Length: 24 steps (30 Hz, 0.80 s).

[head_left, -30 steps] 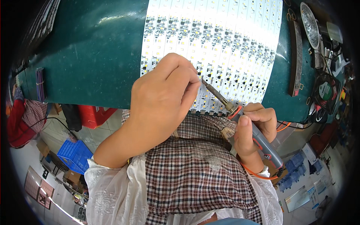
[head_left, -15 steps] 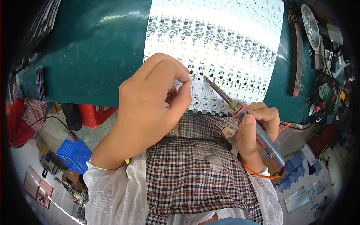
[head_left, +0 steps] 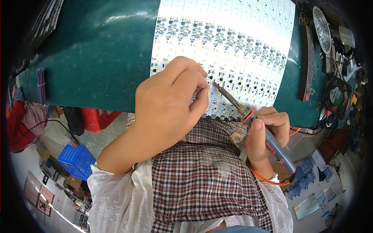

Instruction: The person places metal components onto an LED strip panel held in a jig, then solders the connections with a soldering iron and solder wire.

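White LED circuit strips (head_left: pixel 186 48), joined side by side in one panel, lie on the green tabletop in front of me. They carry small yellowish LEDs and rows of black chips. My left hand (head_left: pixel 167 99) is over the panel's near left part, its thumb and forefinger pinched on a thin wire (head_left: pixel 211 83) that looks like solder; most of it is hidden by the fingers. My right hand (head_left: pixel 257 141) grips a grey and red soldering iron (head_left: pixel 278 152) like a pen. The iron's dark tip points up-left at the strips, close to the wire end; contact is unclear.
The green table (head_left: pixel 93 62) stretches left, with a bundle of thin wires (head_left: pixel 41 86) near its edge. To the right are a dark metal bar (head_left: pixel 307 62), a fan (head_left: pixel 337 95) and clutter. A red bin (head_left: pixel 97 119) and a blue crate (head_left: pixel 76 161) stand below left.
My left hand has moved right, bringing its pinched fingers nearer the iron tip. The strips seem shifted slightly right. My right hand and the iron have hardly moved.
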### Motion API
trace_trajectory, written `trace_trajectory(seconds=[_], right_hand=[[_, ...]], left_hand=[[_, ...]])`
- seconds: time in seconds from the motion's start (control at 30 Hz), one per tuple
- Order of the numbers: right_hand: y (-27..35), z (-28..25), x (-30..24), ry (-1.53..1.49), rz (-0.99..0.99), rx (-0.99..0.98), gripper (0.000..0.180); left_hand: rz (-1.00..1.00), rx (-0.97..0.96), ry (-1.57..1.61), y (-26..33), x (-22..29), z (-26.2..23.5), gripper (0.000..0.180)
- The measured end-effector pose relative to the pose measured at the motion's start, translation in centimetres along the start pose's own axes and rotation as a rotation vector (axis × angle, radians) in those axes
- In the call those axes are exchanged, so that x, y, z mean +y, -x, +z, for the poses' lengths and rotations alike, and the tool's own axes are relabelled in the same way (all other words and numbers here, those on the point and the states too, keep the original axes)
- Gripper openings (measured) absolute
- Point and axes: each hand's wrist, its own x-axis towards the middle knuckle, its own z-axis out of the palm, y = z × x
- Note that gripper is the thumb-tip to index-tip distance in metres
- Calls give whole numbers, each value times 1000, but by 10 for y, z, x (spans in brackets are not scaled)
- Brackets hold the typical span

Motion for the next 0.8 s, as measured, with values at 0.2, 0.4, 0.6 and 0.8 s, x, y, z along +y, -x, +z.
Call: trace_trajectory(seconds=[0.2,0.4,0.6,0.8], right_hand=[[-1,1,-2,-10,13,0,20],[0,-1,-1,6,6,-6,20],[1,-3,-1,11,1,-13,21],[-3,2,-6,4,21,82,19]], left_hand=[[11,6,-16,-1,-1,3,15],[16,-2,-27,-1,-1,4,15],[-4,1,9,-1,1,-3,15],[-79,12,22,3,-2,-14,15]])
